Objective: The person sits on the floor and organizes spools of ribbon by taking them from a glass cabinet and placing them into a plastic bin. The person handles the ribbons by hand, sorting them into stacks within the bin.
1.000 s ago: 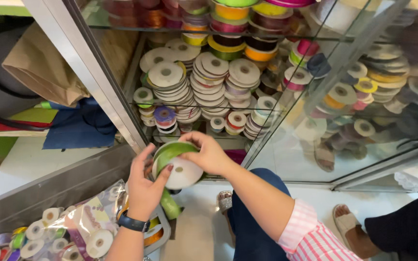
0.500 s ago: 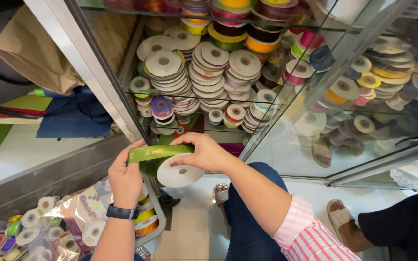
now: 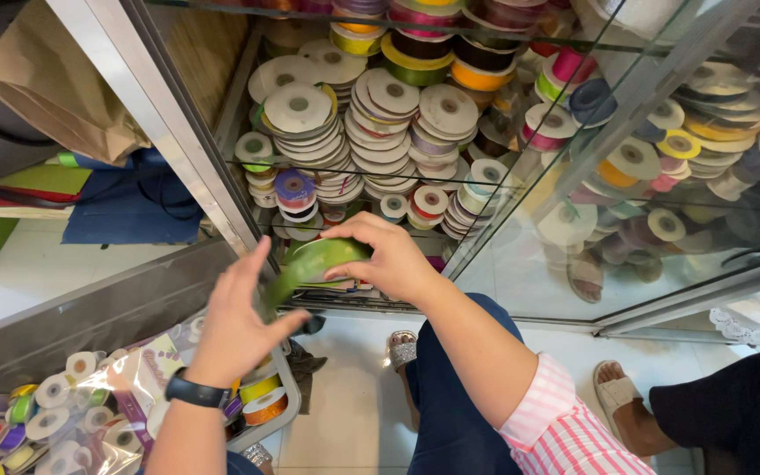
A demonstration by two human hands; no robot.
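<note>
Both hands, the right hand (image 3: 393, 259) gripping from above and the left hand (image 3: 237, 325) flat beneath, close on a green ribbon spool (image 3: 323, 262) at the open glass cabinet (image 3: 653, 97). A slack grip could let the ribbon unwind or the spool drop toward the tray (image 3: 285, 406). The spool's far side is hidden by fingers; reflections blur the right-hand shelves.
</note>
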